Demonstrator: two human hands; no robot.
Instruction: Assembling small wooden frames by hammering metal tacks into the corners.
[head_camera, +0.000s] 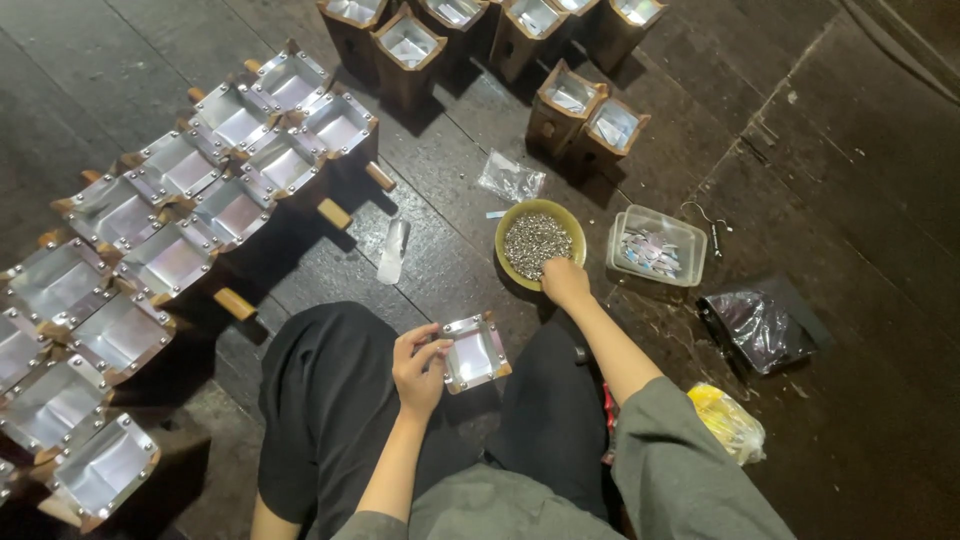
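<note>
Many square wooden boxes lined with shiny metal (170, 260) fill the floor well to the left of the hands, and the outermost ones are cut off by the picture's left and bottom edges; a second group of the same boxes (480, 30) is cropped along the top. The left hand (420, 365) is clenched on one such metal-lined box (475, 352), thumb and fingers pinching its left edge, so the box sits just to the right of the grasp, tilted above the person's dark-trousered lap. Its underside is hidden. Ahead of that hand lies a small clear bag (393, 250) — what is in it cannot be made out. To the right, the right hand (565, 280) rests on the near rim of a yellow-green bowl (510, 225) of small silvery pieces; its fingertips are buried in the pile, so whether it is closed on any piece I cannot tell. Just right of that hand stands a clear plastic tub (690, 240) of small flat bits, then a dark bag (760, 325) and a yellow bag (730, 420), partly hidden behind the grey sleeve.
</note>
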